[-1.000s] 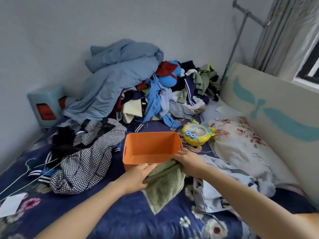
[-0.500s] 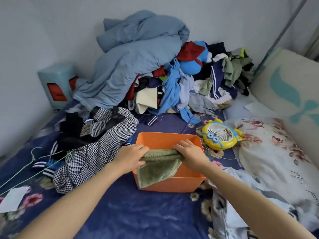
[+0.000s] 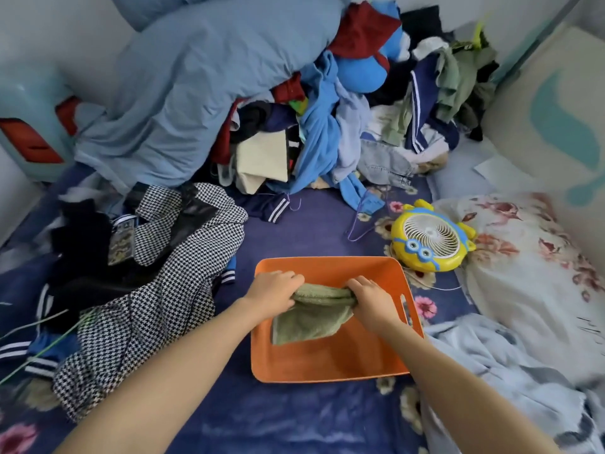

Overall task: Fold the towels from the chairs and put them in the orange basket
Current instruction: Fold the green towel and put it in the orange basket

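Gripping tight, the left hand (image 3: 273, 294) curls its fingers round the left end of an olive-green terry towel (image 3: 311, 319), and the right hand (image 3: 370, 301) curls round the right end, so the bunched top fold is stretched between the two. That is one towel in two hands. It hangs inside the rectangular orange plastic basket (image 3: 327, 365), its loose lower part draped toward the near wall. Whether it touches the basket floor I cannot tell.

One basket sits on the navy floral bedsheet (image 3: 262, 417). Just beyond its far right corner lies one round yellow cartoon desk fan (image 3: 430, 240), face up. One black-and-white houndstooth garment (image 3: 147, 306) sprawls to the left of the basket. Behind it, a large grey-blue duvet (image 3: 203, 86) leans over a heap of mixed clothes (image 3: 327, 132), too tangled to count. One teal plastic stool (image 3: 29, 126) stands at the far left, and one white pillow with a floral print (image 3: 530, 263) lies to the right.

A second ago the towel was held over the sheet in front of the basket. Half a second ago it drooped over the outside of the near wall. Now it has crossed the rim and hangs within. The basket and fan have kept their places.
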The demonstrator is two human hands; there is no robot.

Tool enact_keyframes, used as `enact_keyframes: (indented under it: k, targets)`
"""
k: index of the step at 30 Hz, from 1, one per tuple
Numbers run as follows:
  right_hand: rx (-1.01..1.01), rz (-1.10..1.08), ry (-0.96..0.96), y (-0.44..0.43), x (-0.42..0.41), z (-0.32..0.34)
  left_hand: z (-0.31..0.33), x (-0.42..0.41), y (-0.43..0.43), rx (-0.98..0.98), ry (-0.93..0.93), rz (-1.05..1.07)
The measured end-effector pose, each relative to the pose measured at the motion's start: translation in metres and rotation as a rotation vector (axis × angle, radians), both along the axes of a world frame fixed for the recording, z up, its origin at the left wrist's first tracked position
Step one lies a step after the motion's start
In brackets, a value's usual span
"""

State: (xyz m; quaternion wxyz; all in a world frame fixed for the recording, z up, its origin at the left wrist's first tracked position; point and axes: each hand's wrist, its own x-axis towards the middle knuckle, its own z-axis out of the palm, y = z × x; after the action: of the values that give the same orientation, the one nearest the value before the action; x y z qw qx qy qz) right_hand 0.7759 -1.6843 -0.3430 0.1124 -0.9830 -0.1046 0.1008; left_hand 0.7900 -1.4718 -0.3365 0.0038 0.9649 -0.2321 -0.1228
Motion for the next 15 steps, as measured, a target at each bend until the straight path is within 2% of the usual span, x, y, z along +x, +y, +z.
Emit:
enact_keyframes:
  k: [5,9,11,13,15]
  targets:
    - [0.031,0.011,-0.034,0.006,0.033,-0.048,-0.040,0.026,-0.004,0.075,-0.046,0.109]
    - [-0.122,0.098,0.046,0.010,0.040,-0.102,-0.102,0.015,-0.017,0.113,-0.079,0.134]
    - [-0.189,0.130,0.165,0.013,0.040,-0.140,-0.145,0.006,-0.025,0.147,0.018,0.160]
    - [-0.212,0.143,0.331,0.017,0.034,-0.171,-0.161,-0.001,-0.030,0.179,0.142,0.177]
    - [-0.226,0.161,0.476,0.022,0.027,-0.193,-0.181,-0.012,-0.033,0.195,0.334,0.216]
